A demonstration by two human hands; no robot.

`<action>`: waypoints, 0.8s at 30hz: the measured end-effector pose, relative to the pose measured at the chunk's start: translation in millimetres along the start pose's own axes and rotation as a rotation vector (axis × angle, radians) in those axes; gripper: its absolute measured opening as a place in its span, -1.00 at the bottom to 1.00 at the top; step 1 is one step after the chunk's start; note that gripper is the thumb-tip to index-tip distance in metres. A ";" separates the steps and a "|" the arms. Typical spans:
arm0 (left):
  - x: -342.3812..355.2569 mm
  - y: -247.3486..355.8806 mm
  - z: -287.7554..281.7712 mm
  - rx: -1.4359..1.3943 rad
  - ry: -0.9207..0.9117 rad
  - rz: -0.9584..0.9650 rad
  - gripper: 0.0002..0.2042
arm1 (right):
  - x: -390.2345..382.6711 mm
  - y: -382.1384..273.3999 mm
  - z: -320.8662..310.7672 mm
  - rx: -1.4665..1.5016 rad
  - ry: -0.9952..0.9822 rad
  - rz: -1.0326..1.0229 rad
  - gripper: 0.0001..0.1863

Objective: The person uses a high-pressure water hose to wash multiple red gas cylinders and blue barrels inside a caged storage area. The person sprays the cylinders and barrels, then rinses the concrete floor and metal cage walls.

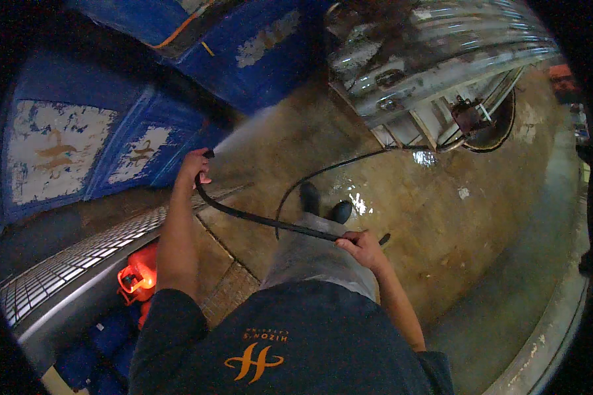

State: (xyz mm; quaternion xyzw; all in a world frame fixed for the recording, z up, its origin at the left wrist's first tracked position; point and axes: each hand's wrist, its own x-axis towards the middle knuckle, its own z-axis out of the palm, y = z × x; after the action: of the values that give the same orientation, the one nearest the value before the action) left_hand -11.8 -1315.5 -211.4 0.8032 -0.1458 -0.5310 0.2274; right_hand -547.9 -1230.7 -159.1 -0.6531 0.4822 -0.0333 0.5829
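Observation:
A black hose (263,219) runs in a sagging curve between my two hands. Closed round its spraying end is my left hand (196,167), beside the blue containers. From there a white fan of water spray (244,131) shoots away toward the foot of a blue container (257,56). My right hand (362,249) grips the hose farther back, in front of my right thigh, and a short piece sticks out behind it. The hose also shows beyond my boots (323,204), curving off to the right toward a metal frame.
Another blue container (62,151) with worn white patches stands at the left. A ribbed metal structure (441,66) with a wheel is at the far right. A red gas cylinder (137,280) sits near a metal grating (85,257). The concrete floor (441,243) is wet.

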 end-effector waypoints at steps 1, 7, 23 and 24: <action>-3.3 2.1 10.5 -0.015 -0.026 0.004 -0.49 | -3.3 0.9 0.1 -0.005 0.009 0.013 -0.55; -3.2 21.6 43.0 0.050 -0.220 0.074 -0.46 | -21.9 -0.2 -0.8 0.002 -0.069 0.140 -0.54; 13.4 100.4 62.4 0.429 -0.628 0.041 -0.45 | -6.7 -5.9 26.2 0.040 -0.079 0.035 -0.46; 15.8 97.3 61.0 0.434 -0.629 0.062 -0.45 | -7.9 -5.2 27.4 0.022 -0.064 -0.006 -0.46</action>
State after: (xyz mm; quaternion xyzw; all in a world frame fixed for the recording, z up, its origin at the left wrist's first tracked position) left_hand -61.0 -1419.0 -193.4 0.6257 -0.3419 -0.7010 0.0121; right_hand -532.5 -1206.2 -159.5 -0.6489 0.4609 -0.0197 0.6051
